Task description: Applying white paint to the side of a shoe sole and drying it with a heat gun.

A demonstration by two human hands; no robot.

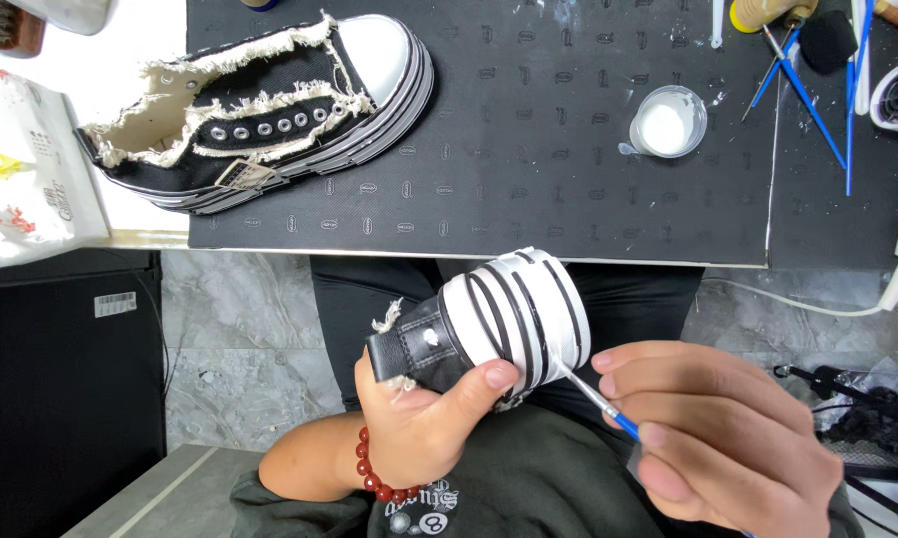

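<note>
A: Which way does the held sneaker (489, 324) point?

B: Its long axis runs from lower left to upper right. The black heel end sits in the left hand (424, 423), and the thick white sole with black stripes faces up and right, toward the camera. It hangs over the person's lap, just below the near edge of the black mat (529, 179), not touching it.

A: And the hands?

B: The left hand is wrapped closed around the heel part, thumb pressed on the striped sole; a red bead bracelet (374, 478) sits at that wrist. The right hand (728, 428) is pinched closed on a thin brush (594, 394) with a blue handle, its tip touching the sole's edge.

A: What about the surface?

B: A black work mat with small repeating marks covers the table. A second sneaker (270, 110) lies on its side at the upper left, toe pointing right, frayed cream edges along the eyelets. A small clear cup of white paint (668, 122) stands well to the right of it, and more blue-handled brushes (818, 100) lie near the right edge. Below the table the floor is grey marbled tile (245, 329).

A: Any packages or labels?

B: A crumpled white bag (25, 179) with red and yellow print lies at the far left, beside the second sneaker. Under it stands a black cabinet (60, 389) bearing a small white rectangular barcode sticker (115, 304) near its top.
</note>
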